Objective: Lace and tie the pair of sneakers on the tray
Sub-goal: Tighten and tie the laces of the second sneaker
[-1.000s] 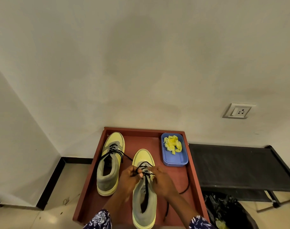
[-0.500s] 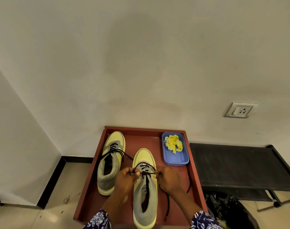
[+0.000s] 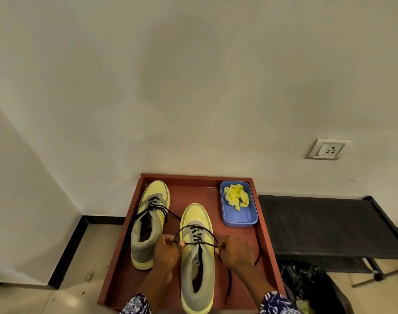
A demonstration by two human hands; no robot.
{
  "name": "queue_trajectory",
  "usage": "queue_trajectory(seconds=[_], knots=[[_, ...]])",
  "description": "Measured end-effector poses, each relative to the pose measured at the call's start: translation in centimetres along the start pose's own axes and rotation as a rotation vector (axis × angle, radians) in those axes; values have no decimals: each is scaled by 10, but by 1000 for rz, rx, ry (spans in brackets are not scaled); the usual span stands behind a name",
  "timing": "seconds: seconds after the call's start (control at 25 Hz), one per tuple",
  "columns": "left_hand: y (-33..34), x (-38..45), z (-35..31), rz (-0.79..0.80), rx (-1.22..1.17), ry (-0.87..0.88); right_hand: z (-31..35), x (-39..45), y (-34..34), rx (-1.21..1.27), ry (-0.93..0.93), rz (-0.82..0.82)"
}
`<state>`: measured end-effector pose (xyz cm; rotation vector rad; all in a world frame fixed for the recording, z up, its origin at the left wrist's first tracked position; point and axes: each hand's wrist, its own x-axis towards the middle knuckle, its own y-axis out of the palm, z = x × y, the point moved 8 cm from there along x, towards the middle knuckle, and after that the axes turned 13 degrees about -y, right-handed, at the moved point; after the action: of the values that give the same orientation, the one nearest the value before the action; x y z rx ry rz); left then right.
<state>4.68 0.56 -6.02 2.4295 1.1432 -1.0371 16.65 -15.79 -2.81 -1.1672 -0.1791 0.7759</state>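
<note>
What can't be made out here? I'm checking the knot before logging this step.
Head view only:
- Knot on the near sneaker: too small to tell whether it is finished.
- Its heel: cut off by the bottom edge.
- Fingertips of the left hand and right hand: curled under, hiding how they pinch the lace.

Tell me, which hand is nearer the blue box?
Right. The right hand sits just below the blue box; the left hand lies across the sneaker.
</note>
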Motion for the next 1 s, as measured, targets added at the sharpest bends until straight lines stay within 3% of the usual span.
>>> queue_trajectory(seconds=[0.08,0.16,0.24,0.32,0.48,1.0], knots=[[-3,0,-11,-112,234,151,11,5,5,16,-60,56],[0,-9,-29,-214,524,434,22,10,6,84,-145,74],[20,-27,-40,-191,806,751,31,13,6,70,-224,59],[36,-35,-36,-142,1053,919,39,13,6,-16,-268,34],[43,-23,-26,-13,1277,784,42,11,2,-139,-262,-27],[34,-8,-31,7,1092,655,34,3,-11,-276,-149,-59]])
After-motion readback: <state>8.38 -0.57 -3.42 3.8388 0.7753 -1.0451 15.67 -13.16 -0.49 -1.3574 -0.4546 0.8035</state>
